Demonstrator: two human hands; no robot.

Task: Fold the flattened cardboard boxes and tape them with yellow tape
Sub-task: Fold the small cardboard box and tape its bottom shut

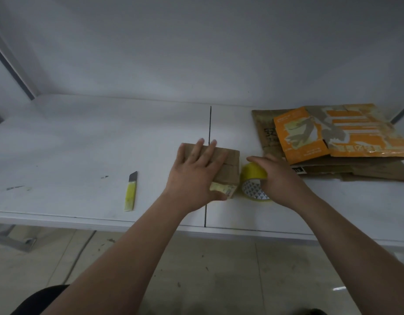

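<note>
The left hand [196, 171] lies flat with straight fingers on top of the folded box [228, 169], pressing it down on the white table [82, 144]; the right hand [276, 176] curls around the yellow tape roll [253, 178], just beside the box; the taping step seems to be in hand; next the tape end must probably be pulled across the seam; a yellow cutter [131, 193] waits to the left; flattened boxes [333, 137] lie to the right.

Bare forearms [128, 258], dark clothing [42, 301]
</note>
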